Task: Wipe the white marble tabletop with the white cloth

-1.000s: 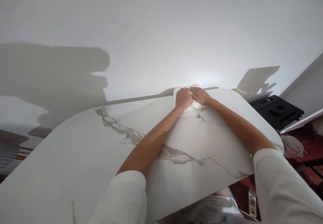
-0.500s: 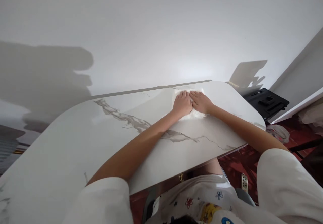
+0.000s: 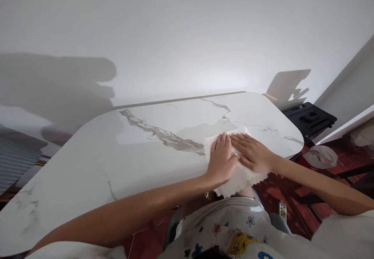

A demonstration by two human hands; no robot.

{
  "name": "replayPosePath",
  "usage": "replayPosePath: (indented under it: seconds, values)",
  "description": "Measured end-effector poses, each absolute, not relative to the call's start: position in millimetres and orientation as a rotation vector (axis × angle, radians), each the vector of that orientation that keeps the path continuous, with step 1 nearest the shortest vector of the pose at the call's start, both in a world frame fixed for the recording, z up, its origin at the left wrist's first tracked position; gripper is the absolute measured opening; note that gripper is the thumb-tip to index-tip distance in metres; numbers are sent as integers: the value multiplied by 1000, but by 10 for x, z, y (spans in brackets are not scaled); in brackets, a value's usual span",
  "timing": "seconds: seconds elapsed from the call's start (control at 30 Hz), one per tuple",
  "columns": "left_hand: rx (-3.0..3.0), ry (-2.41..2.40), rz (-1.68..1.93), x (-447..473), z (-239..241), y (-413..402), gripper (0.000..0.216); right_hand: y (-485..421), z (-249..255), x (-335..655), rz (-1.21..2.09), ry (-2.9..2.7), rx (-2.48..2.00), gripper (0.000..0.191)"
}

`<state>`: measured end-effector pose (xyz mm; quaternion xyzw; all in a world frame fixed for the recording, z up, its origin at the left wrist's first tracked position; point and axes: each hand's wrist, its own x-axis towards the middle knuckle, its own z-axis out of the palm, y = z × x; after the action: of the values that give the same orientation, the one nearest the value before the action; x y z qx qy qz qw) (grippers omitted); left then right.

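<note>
The left hand and the right hand lie side by side, palms down, fingers stretched out and held close together rather than curled around anything. The left hand's fingers point away from the body, while the right hand's slant in toward them, so that the fingertips nearly meet. The left thumb reaches toward the right hand.

Directly beneath both hands is a white cloth with a wavy edge. Part of it shows just past the fingertips, and a larger part spreads between the wrists and toward the body, hanging over the near edge of the desk. Whether any of it is pinched under the palms, I cannot tell.

The white, grey-veined desk top stretches far to the left of the hands and a shorter way to their right. A broad grey vein runs up to the cloth from beyond the left hand. Nearer the body than the hands is a garment printed with flowers. Well to the right of the hands are a clear plastic bag and, farther away, a black case. Beyond the hands and the desk rises a pale wall.
</note>
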<state>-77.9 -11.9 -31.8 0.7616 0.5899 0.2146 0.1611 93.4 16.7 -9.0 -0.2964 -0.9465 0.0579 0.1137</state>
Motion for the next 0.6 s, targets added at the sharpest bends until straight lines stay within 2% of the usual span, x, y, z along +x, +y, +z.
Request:
replayPosePath:
  seconds: [0.3,0.6]
  values:
    - [2106,1631,600,-238,-119,510,55,620,-163,1396,-48,-2612,-1231,54]
    - [2177,1827,667,-846,-121,1450,27,1572,-256,592,-20,-2584,-1298,51]
